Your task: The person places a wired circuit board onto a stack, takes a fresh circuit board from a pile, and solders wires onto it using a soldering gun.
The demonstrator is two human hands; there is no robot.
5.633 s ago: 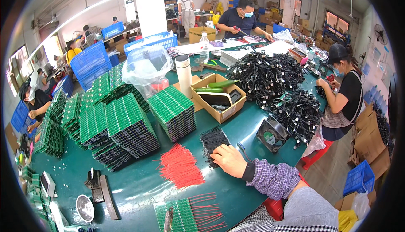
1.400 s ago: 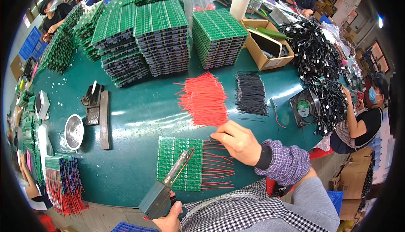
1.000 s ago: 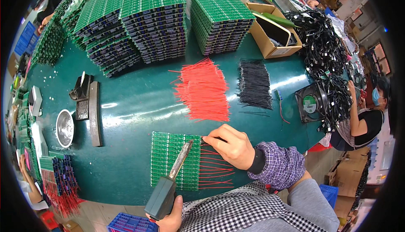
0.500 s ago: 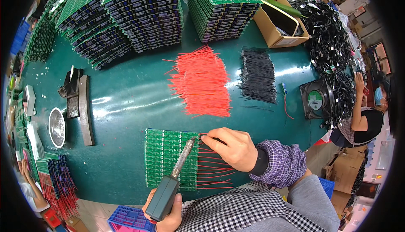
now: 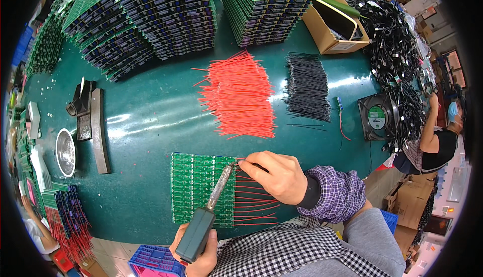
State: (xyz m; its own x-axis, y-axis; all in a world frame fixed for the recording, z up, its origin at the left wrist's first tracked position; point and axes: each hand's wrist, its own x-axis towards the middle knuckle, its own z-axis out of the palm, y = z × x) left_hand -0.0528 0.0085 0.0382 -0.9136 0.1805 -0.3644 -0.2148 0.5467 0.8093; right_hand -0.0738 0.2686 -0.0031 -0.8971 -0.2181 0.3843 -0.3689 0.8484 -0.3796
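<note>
Broadly, the green tabletop [image 5: 151,126] fills the view, and the stacks of green circuit boards [image 5: 166,10] at eleven to twelve o'clock are the biggest mass on it; none of them shows a lead. At three o'clock lies a tangle of black cables [image 5: 397,50], with a black fan [image 5: 377,117] just beside it. Near the centre sits a fanned pile of loose red wires [image 5: 241,93], and a smaller pile of black wires [image 5: 307,86] lies beside it toward two o'clock.

Closer in, at six o'clock, the green board panel [image 5: 201,194] lies flat on the tabletop. Red leads [image 5: 254,209] already stick out from its right edge in a row from the lower end up to near the top corner, so this edge looks mostly wired; no black leads show on it.

The right hand [image 5: 279,176] has its fingers pinched shut on a red wire at the panel's upper right corner. The left hand [image 5: 198,249] is wrapped closed around the soldering iron [image 5: 206,216], whose tip rests at that same corner. By the look of it, the large loose piles and the stacks leave far more work than is finished.
</note>
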